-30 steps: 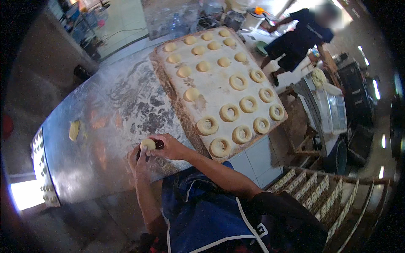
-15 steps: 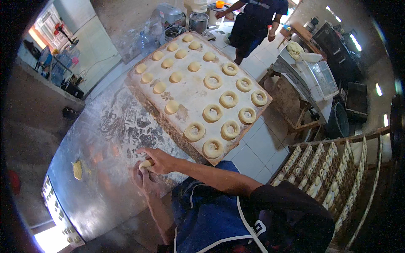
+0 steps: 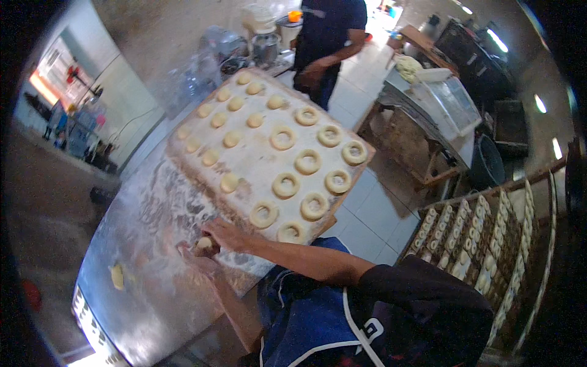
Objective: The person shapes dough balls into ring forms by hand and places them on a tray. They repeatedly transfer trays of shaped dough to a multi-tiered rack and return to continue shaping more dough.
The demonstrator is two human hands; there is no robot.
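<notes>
A small piece of pale dough (image 3: 204, 243) is between my two hands over the floured metal table (image 3: 153, 306). My right hand (image 3: 229, 235) curls over it from the right and far side. From the near side my left hand (image 3: 202, 262) closes on it, blurred by motion. The fingers partly hide the dough, so its full shape cannot be made out. Just beyond my hands lies a floured board (image 3: 251, 153). Round dough balls (image 3: 229, 182) sit on its left part, and dough rings (image 3: 307, 161) on its right part.
A yellowish dough scrap (image 3: 117, 276) lies on the table at left. Across the board stands another person (image 3: 327, 49) in dark clothes. At right, a rack (image 3: 471, 244) holds trays of shaped dough; behind it is a side table (image 3: 416, 92) with a clear box.
My hands have shifted their hold on the dough, and less of it shows. The other person has moved left, with an arm now across the body. The whole view has turned slightly.
</notes>
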